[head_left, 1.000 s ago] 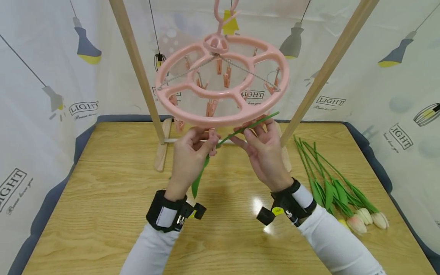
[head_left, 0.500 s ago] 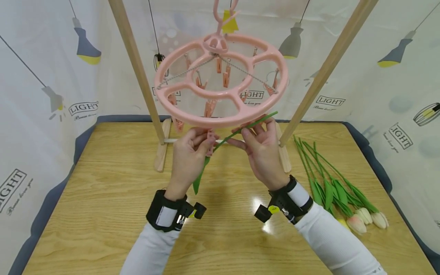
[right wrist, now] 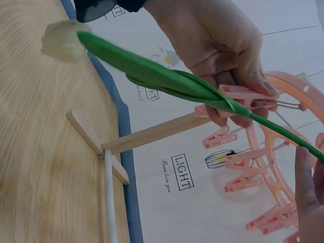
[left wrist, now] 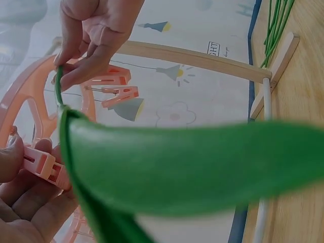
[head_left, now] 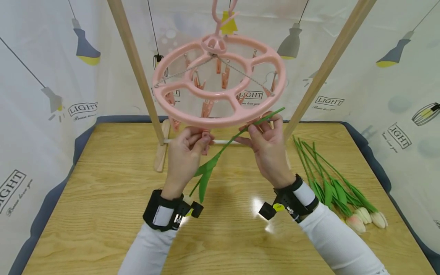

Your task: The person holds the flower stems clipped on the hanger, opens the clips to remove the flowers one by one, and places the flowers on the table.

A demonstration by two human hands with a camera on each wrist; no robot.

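Observation:
My left hand [head_left: 183, 154] pinches a pink clothespin [head_left: 205, 142] that hangs from the near rim of a round pink drying hanger [head_left: 220, 123]. Between thumb and fingers, my right hand [head_left: 269, 152] holds the green stem of an artificial tulip [head_left: 225, 147]. The stem slants down to the left, its leaves below the clothespin. In the right wrist view the white tulip head [right wrist: 63, 41] points downward, and the stem passes beside the clothespin [right wrist: 243, 97]. A large leaf [left wrist: 177, 167] covers much of the left wrist view.
Several more pink clothespins [head_left: 225, 78] dangle from the hanger. Wooden posts [head_left: 137, 72] of a stand rise on both sides, joined low by a white rod [head_left: 223, 142]. Several tulips [head_left: 333, 187] lie on the table's right side.
My right hand has moved slightly right and up with the tulip, whose stem has come away from the clothespin. More leaf now shows. My left hand, with the clothespin, has shifted a little left.

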